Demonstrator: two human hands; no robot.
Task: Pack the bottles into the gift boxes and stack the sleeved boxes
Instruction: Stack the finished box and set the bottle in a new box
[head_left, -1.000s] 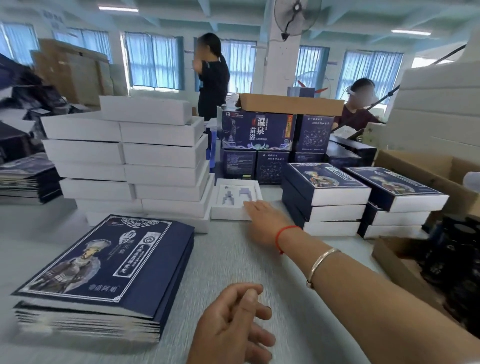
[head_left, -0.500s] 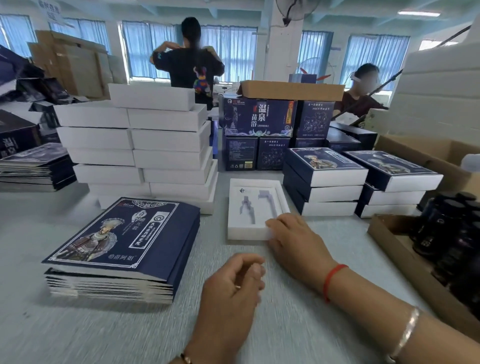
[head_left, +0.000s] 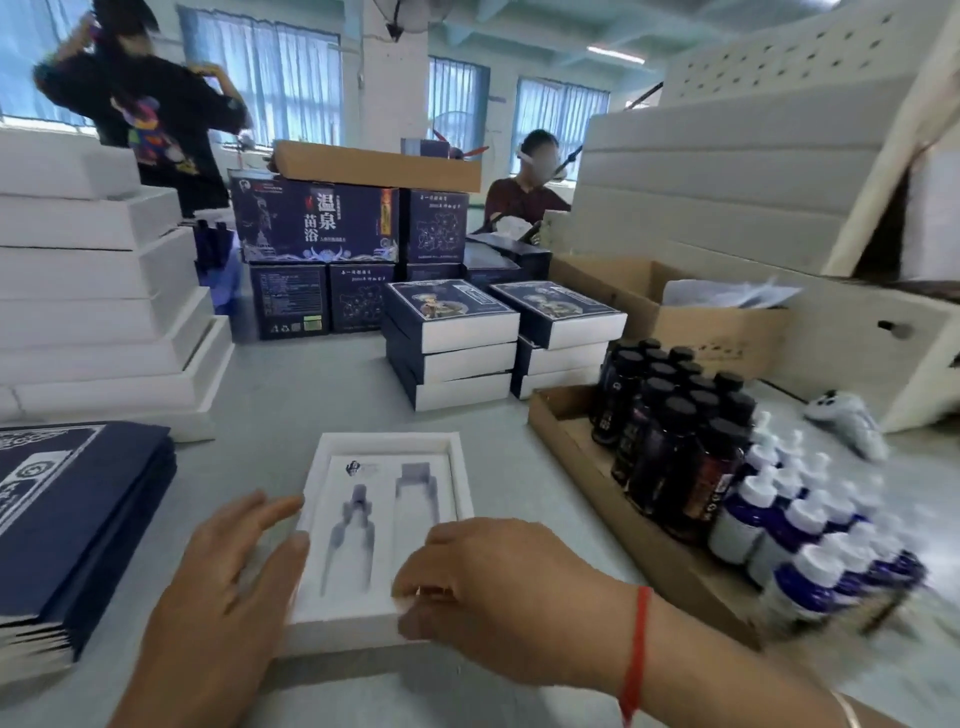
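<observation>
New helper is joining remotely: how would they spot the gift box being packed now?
On the grey table, look nearest the camera, between the person's two hands. The open white box lies flat there, its insert showing two empty bottle-shaped cutouts; the neighbouring white boxes are stacked and closed.

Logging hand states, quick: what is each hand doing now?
Left hand: open, fingers resting against the white box tray.
Right hand: gripping the tray's near edge.

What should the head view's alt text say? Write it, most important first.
Two hands steady an open white gift box with empty moulded slots: left hand on its left edge, right hand gripping its near corner. Dark bottles stand in a cardboard tray to the right.
</observation>
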